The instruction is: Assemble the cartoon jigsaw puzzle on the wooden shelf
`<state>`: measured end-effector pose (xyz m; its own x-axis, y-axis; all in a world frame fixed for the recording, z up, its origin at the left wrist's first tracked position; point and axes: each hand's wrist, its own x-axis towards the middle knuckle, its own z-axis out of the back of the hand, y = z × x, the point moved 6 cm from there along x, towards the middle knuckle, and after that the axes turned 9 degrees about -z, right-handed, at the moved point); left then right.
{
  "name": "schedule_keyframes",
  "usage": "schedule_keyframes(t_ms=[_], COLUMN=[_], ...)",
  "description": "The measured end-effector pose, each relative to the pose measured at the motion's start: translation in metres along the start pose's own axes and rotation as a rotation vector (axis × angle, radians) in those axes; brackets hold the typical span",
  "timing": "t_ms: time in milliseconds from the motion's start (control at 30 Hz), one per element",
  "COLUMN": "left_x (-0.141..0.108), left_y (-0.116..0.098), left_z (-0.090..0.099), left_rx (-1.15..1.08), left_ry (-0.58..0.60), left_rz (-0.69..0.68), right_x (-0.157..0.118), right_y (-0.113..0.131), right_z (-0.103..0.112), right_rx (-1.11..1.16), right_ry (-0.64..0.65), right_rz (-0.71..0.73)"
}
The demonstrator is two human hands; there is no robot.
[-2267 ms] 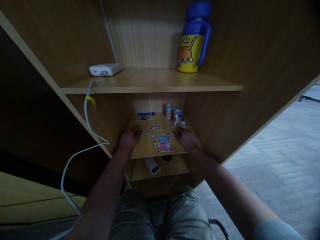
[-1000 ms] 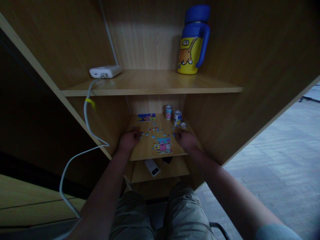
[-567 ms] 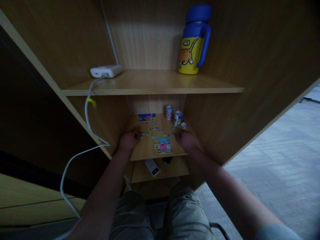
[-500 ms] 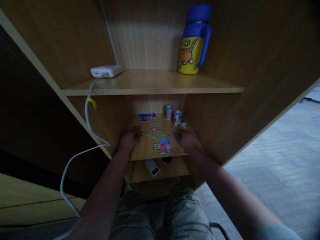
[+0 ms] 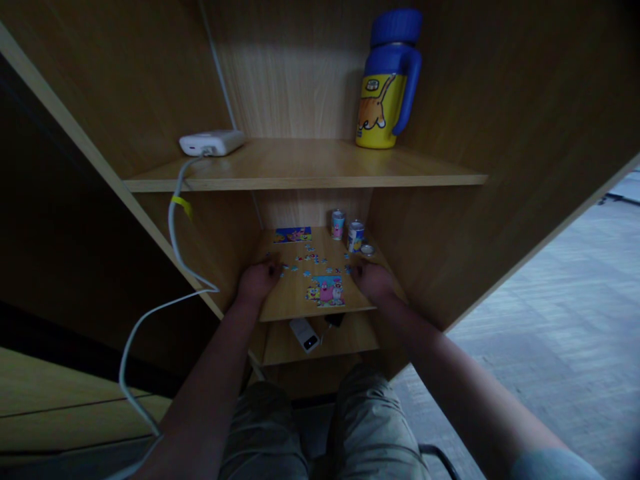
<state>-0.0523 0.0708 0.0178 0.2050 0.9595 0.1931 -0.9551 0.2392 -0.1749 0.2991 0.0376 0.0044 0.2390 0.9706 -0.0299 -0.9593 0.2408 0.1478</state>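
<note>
On the middle shelf, my left hand (image 5: 259, 280) rests at the left side with its fingers curled, close to several loose puzzle pieces (image 5: 307, 273). My right hand (image 5: 372, 279) lies at the right side, fingers also curled in, beside a few pieces. Whatever either hand may hold is too small to make out. Between the hands, near the shelf's front edge, is a partly joined puzzle (image 5: 327, 292) with a pink figure. A picture card (image 5: 293, 235) lies at the back left. Two small tins (image 5: 337, 225) stand at the back right, with a round lid (image 5: 367, 250) beside them.
Above, the upper shelf (image 5: 300, 163) holds a white device (image 5: 213, 143) with a cable (image 5: 173, 227) hanging at the left, and a blue and yellow bottle (image 5: 383, 93). A pale phone-like object (image 5: 304, 335) lies on the lower shelf. Cabinet walls stand close on both sides.
</note>
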Motion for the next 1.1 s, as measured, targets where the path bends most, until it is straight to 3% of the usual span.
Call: schedule_keyframes(t_ms=[1100], left_x=[0.0001], left_y=[-0.0002], left_z=[-0.0002], left_rx=[0.031], left_ry=[-0.002], left_rz=[-0.001], right_x=[0.0], right_y=[0.0], right_z=[-0.0009], right_rx=[-0.006], right_ry=[-0.019], right_rz=[0.01])
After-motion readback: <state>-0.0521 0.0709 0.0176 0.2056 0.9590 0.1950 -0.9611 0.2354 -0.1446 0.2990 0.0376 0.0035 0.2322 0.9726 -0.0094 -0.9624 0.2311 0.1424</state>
